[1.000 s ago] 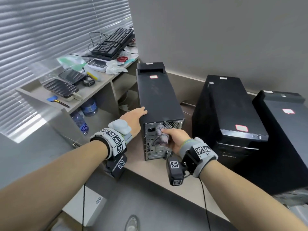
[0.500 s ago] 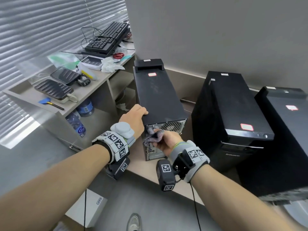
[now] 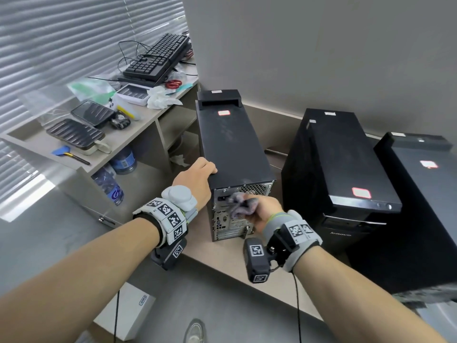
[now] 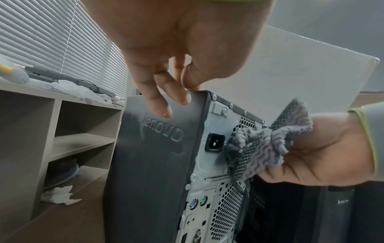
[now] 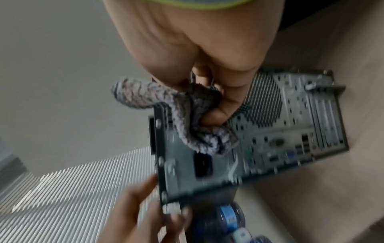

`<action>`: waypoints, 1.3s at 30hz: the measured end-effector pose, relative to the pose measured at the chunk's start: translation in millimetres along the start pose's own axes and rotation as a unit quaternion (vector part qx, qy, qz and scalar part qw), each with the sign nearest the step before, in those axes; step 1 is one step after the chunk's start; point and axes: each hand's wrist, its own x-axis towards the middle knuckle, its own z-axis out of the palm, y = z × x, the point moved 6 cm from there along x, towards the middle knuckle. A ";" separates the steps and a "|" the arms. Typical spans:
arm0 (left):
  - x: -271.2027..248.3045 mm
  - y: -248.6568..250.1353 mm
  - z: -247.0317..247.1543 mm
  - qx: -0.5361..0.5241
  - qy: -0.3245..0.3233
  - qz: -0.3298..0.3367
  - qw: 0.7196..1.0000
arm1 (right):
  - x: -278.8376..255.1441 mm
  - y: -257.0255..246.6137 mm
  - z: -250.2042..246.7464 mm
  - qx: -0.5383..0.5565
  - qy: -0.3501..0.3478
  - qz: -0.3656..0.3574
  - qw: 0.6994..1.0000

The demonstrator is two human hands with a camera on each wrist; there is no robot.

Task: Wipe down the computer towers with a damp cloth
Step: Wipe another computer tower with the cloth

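A slim black computer tower (image 3: 230, 142) stands on the beige desk (image 3: 222, 258) with its metal rear panel (image 4: 220, 164) facing me. My left hand (image 3: 197, 180) grips its near top left corner, fingers (image 4: 160, 98) down the side panel and thumb on top. My right hand (image 3: 265, 211) holds a bunched grey cloth (image 3: 241, 205) against the upper rear panel, beside the power socket (image 4: 214, 143). The cloth (image 5: 193, 118) looks blurred in the right wrist view. Two larger black towers (image 3: 346, 169) (image 3: 425, 209) stand to the right.
A shelf unit (image 3: 118, 144) at the left carries keyboards (image 3: 158, 58), trays, red scissors (image 3: 173, 83) and crumpled tissue. Water bottles (image 3: 111, 186) sit on its lower shelf. A grey wall runs close behind the towers. A white box (image 3: 126, 315) lies on the floor below.
My right hand with the cloth has shifted up and left across the rear panel, then back right a little. My left hand keeps its hold on the tower's corner.
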 end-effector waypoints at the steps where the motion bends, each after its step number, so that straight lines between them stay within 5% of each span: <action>1: -0.1 -0.3 0.5 0.003 -0.001 -0.003 1.000 | 1.5 -3.0 -12.5 0.008 0.004 0.009 1.000; 5: -2.0 1.9 3.5 0.012 -0.003 -0.024 1.000 | -27.3 -28.5 -63.4 0.138 0.154 -0.031 0.978; 15: -15.4 14.1 -1.4 -0.019 -0.048 -0.093 0.994 | -43.7 -36.6 -68.9 0.181 0.162 -0.033 0.970; 19: -12.3 10.3 -5.4 -0.003 -0.096 -0.113 0.989 | -49.4 -45.1 -41.3 0.123 0.105 -0.077 0.984; 25: -10.5 1.3 -4.9 -0.019 -0.106 -0.094 0.990 | -49.8 -50.3 -44.9 0.069 0.157 -0.160 0.972; 27: -10.9 -1.6 -2.5 -0.027 -0.110 -0.088 0.990 | -58.6 -71.6 -43.6 -0.113 0.217 -0.267 0.932; 29: -11.0 -2.0 -1.3 -0.029 -0.112 -0.077 0.990 | -69.0 -83.0 -24.7 -0.356 0.259 -0.322 0.838; 34: -10.8 -2.4 -4.2 -0.020 -0.120 -0.072 0.990 | -66.4 -61.0 34.5 -0.642 0.183 -0.313 0.676; 36: -11.8 -3.1 -4.4 -0.020 -0.128 -0.072 0.989 | -67.8 -64.0 21.6 -0.657 0.202 -0.291 0.665; 39: -12.8 -2.8 -4.0 -0.014 -0.152 -0.061 0.986 | -77.3 -80.9 -20.6 -0.594 0.291 -0.256 0.705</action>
